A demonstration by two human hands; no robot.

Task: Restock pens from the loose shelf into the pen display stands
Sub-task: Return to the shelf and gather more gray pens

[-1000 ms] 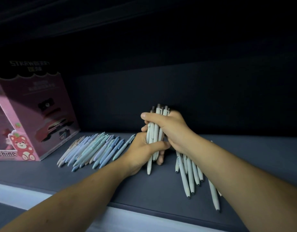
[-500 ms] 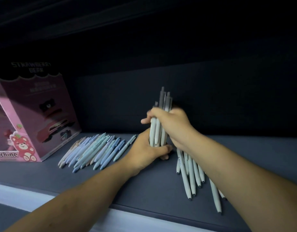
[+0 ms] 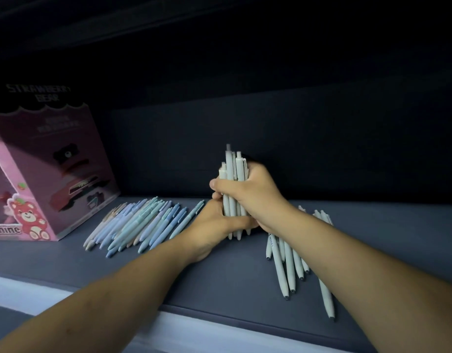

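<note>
Pale grey, the bundle of pens [image 3: 232, 169] stands upright at the middle of the frame, tips down toward the shelf [image 3: 220, 284]. My right hand [image 3: 250, 197] is wrapped round its middle, my left hand [image 3: 212, 225] clasps its lower end. I judge I'm only gathering so far: loose grey pens [image 3: 279, 266] lie at lower right, blue pens [image 3: 153, 225] left of centre, and no display stand is in sight.
</note>
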